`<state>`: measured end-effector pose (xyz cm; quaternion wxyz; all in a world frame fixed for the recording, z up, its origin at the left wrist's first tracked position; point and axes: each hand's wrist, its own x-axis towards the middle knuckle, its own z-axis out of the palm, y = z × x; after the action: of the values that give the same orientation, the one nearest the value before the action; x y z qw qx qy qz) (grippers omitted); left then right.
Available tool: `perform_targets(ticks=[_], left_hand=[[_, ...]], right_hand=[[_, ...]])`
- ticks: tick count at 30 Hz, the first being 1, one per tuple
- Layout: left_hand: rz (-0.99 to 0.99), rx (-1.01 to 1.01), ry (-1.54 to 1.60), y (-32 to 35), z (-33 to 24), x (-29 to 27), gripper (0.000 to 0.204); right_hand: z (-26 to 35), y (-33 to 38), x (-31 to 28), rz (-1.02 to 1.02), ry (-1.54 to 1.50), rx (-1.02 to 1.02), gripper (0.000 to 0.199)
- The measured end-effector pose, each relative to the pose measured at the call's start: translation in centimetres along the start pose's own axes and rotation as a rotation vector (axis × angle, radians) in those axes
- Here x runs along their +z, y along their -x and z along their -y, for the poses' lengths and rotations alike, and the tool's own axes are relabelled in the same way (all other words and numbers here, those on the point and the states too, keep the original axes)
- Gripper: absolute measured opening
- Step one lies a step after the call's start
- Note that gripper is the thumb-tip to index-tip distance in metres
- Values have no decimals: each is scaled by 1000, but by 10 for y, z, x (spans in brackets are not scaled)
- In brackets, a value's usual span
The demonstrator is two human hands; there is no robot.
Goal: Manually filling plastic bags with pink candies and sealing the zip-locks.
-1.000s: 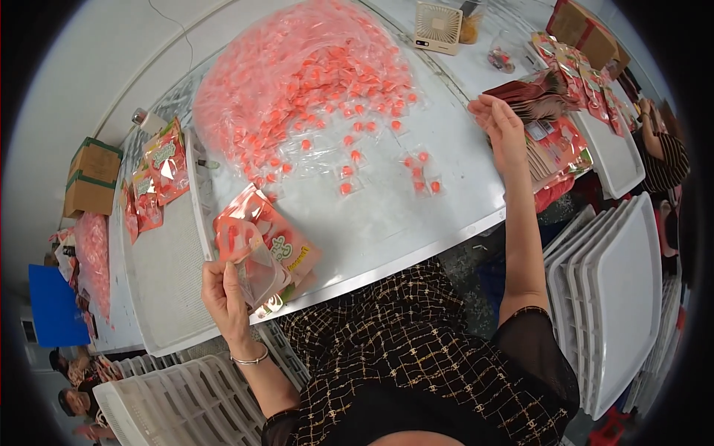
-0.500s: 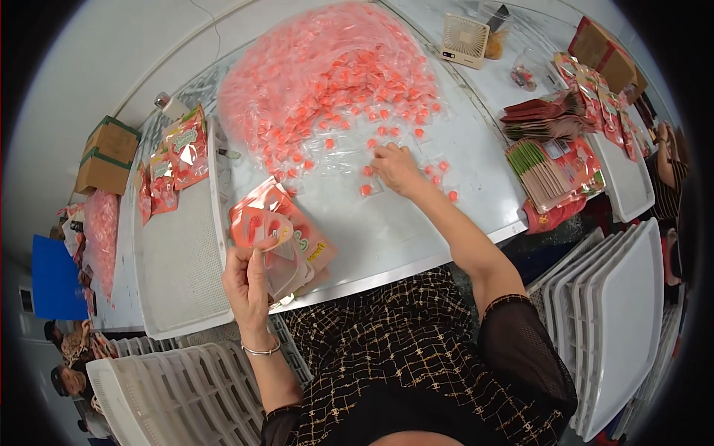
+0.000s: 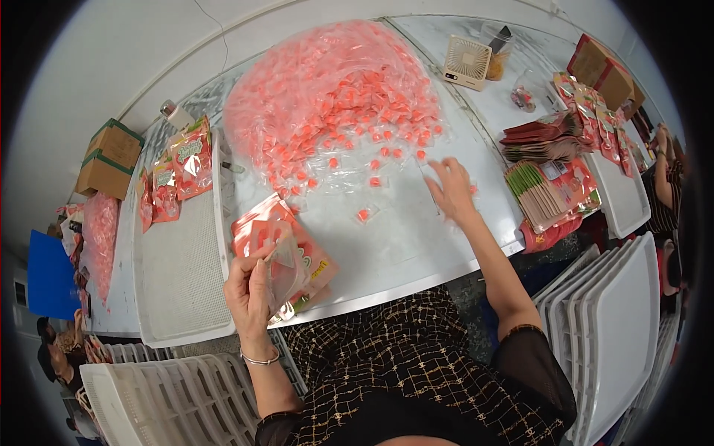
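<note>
"Pinching what, the left hand (image 3: 248,293)?"

"A clear plastic piece (image 3: 288,273), overlapping a red pouch (image 3: 321,269) at the tabletop's (image 3: 387,260) near edge."

"The right hand (image 3: 452,192)?"

"Spread wide near loose wrapped candies (image 3: 474,191); whether it touches any, I cannot tell."

"What's done, what's left?"

"Several pouches (image 3: 193,160) in the left tray (image 3: 182,290) look filled; a fanned pouch stack (image 3: 534,197) and a huge candy heap (image 3: 335,97) beyond remain."

I find a beige fan (image 3: 467,63) on the worktop (image 3: 357,271). Just right of it I see a clear cup (image 3: 497,67); farther right, a red-taped cardboard box (image 3: 597,67). Well left of the fan I make out a white bottle (image 3: 177,114), a green-taped carton (image 3: 110,160) and a blue panel (image 3: 52,275). White trays (image 3: 621,334) stand stacked to the fan's lower right.
</note>
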<state>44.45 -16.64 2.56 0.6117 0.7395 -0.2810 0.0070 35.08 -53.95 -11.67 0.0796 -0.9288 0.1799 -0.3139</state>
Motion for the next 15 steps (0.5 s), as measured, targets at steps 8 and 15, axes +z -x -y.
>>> perform_targets(ticks=[8, 15], left_hand=[[-49, -11, -90, 9, -9, -11, 14], [-93, -15, -106, 7, 2, -19, 13]], right_hand=[[1, -66, 110, 131, -180, 148, 29], [53, -72, 120, 217, -125, 76, 50]])
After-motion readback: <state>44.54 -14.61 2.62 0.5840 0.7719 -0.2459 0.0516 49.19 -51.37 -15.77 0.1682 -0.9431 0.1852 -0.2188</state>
